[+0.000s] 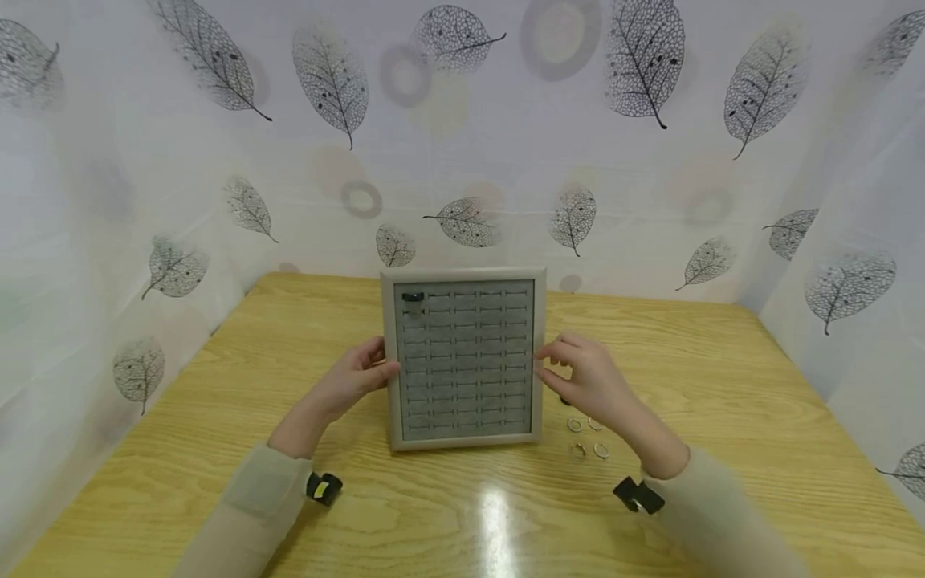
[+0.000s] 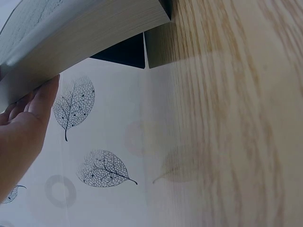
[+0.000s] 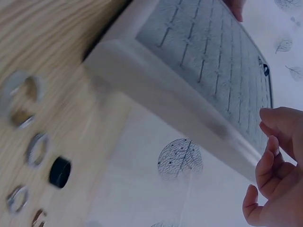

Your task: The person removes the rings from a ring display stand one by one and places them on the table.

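A ring display board [image 1: 466, 377] with a pale frame and grey slotted padding stands propped on the table. One black ring [image 1: 413, 297] sits in its top-left slot. My left hand [image 1: 354, 373] holds the frame's left side, thumb at the front and fingers behind; the left wrist view shows those fingers [image 2: 45, 97] against the frame's edge. At the opposite side is my right hand [image 1: 585, 377], fingers loosely bent and fingertips at the rim. Whether they touch it, I cannot tell. Nothing shows between the right fingers [image 3: 266, 175].
Several loose rings lie on the wooden table [image 1: 694, 385] below my right hand, among them a silver ring [image 1: 601, 451] and a black ring [image 3: 60, 171]. Behind the table hangs a white leaf-patterned cloth [image 1: 462, 152]. A dark support [image 2: 125, 52] shows behind the board.
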`<control>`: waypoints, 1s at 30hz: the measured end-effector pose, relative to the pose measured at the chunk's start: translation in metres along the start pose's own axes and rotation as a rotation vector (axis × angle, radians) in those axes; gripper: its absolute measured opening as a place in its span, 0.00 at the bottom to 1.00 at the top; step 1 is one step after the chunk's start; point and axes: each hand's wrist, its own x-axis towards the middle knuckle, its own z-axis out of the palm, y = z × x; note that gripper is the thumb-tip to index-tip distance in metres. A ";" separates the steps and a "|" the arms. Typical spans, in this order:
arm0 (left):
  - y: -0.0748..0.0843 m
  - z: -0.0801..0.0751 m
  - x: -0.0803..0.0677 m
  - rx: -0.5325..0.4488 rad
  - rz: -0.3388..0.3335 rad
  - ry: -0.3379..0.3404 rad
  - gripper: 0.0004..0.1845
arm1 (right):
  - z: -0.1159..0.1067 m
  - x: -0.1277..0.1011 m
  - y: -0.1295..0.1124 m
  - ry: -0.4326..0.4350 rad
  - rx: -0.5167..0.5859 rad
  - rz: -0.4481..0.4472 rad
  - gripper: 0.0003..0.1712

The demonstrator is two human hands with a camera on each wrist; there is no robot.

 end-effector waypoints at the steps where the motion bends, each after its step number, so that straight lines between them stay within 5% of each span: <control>1: 0.000 0.000 0.000 0.000 0.000 0.000 0.31 | 0.001 0.004 -0.002 0.008 0.002 0.001 0.09; 8: 0.000 0.000 -0.001 -0.004 -0.012 0.002 0.32 | 0.009 0.031 -0.017 0.065 0.061 -0.040 0.09; 20: -0.001 0.000 -0.001 -0.011 0.005 -0.009 0.32 | 0.033 0.076 -0.035 0.237 0.056 -0.237 0.08; 30: -0.002 -0.001 0.000 -0.019 0.019 -0.013 0.31 | 0.050 0.105 -0.053 0.215 -0.055 -0.242 0.05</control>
